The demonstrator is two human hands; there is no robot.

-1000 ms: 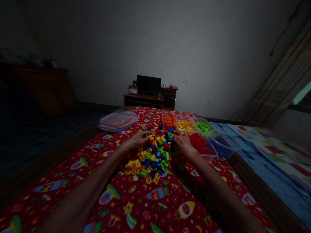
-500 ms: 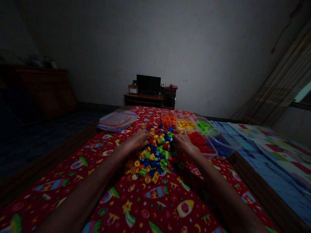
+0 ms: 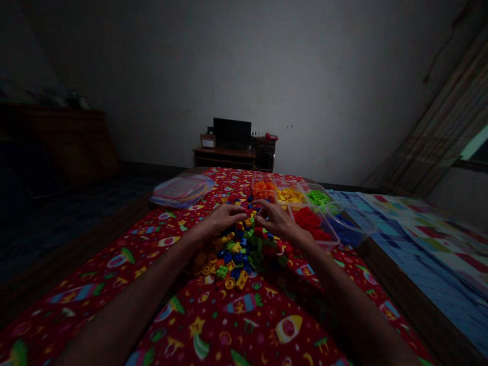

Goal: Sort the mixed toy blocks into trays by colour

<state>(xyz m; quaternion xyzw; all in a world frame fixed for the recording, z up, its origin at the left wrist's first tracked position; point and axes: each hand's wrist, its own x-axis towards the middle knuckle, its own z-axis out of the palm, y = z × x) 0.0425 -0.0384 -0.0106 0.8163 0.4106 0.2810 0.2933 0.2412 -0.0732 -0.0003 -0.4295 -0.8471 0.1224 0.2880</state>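
A pile of mixed toy building bricks in yellow, blue, green, red and orange lies loose on a red patterned cloth. Over the far part of the pile, my left hand reaches in from the left, its fingers closed at a small red brick. Facing it from the right is my right hand, with thumb and forefinger curved apart and their tips close to the same brick. Nothing shows clearly held in the right hand. Dim light and blur obscure the fingertips.
Clear tubs of sorted bricks stand at the right: orange, yellow, green, red and blue. Stacked plastic lids lie at the far left. A patterned bedspread spreads beyond the right edge.
Both hands have moved toward each other over the pile. The right hand shifted left and its fingers opened into a curve; the left hand moved right, to a red brick.
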